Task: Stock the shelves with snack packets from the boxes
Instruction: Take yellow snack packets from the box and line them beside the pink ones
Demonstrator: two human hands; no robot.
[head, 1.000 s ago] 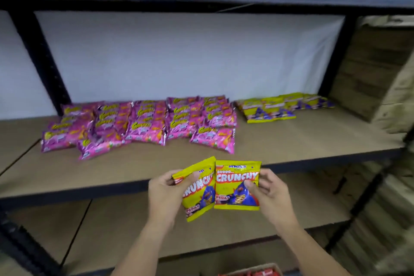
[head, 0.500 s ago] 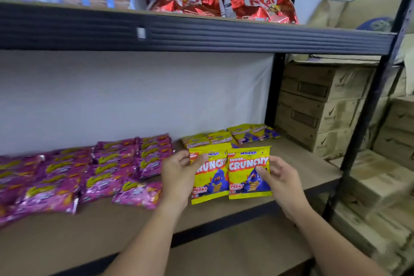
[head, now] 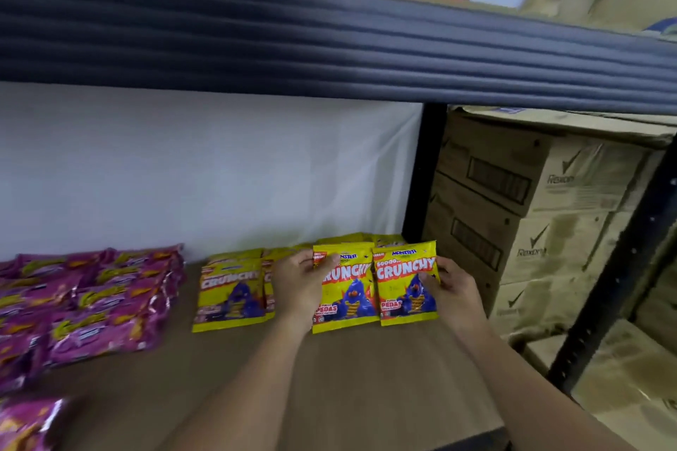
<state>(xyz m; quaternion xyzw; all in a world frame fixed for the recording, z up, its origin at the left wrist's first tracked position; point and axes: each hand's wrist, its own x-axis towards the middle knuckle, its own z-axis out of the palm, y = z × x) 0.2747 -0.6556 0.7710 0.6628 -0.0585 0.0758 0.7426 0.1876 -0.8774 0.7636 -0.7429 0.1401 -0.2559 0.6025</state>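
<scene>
"Crunchy" packets point(head: 373, 286), perhaps "Monster" brand

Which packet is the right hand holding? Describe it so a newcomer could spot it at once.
Find the wooden shelf under the dark steel beam, then the yellow Crunchy packets lying at its right end, beside the black upright. The right-hand packet is the rightmost of the two lifted off the shelf; the right hand pinches its right edge, and its whole front shows.
</scene>
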